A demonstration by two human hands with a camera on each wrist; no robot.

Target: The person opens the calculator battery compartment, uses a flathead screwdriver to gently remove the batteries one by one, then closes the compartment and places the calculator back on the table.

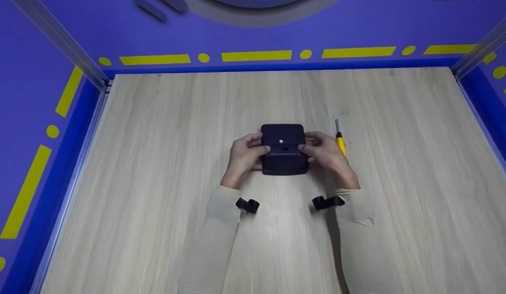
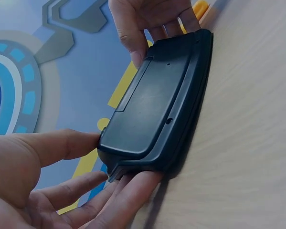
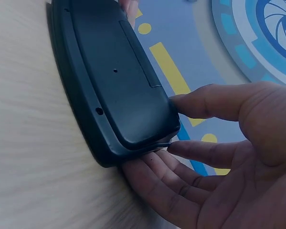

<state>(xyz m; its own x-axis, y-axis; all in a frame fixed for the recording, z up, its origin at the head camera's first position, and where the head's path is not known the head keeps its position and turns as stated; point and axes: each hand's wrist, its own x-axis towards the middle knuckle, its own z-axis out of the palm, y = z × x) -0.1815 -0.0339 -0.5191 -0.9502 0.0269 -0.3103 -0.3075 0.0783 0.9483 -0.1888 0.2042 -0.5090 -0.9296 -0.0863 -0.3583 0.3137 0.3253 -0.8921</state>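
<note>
A black plastic device casing (image 1: 285,163) with rounded corners is between my two hands, near the middle of the table. Its top carries a small whitish round mark and a dark slot; small screw holes show on the side facing the wrist cameras. My left hand (image 1: 244,157) grips its left edge, thumb on top and fingers along the side. On the opposite edge, my right hand (image 1: 328,155) holds it the same way. In the right wrist view, several fingers reach under the casing (image 3: 133,95). Just beyond the right hand lies a yellow-handled screwdriver (image 1: 340,143).
The wood-grain table (image 1: 163,163) extends around the hands. Blue panels (image 1: 253,38) with yellow marks stand at the back and sides, with metal posts (image 1: 65,36) at the corners. A black wrist mount (image 1: 247,205) sticks out from each sleeve.
</note>
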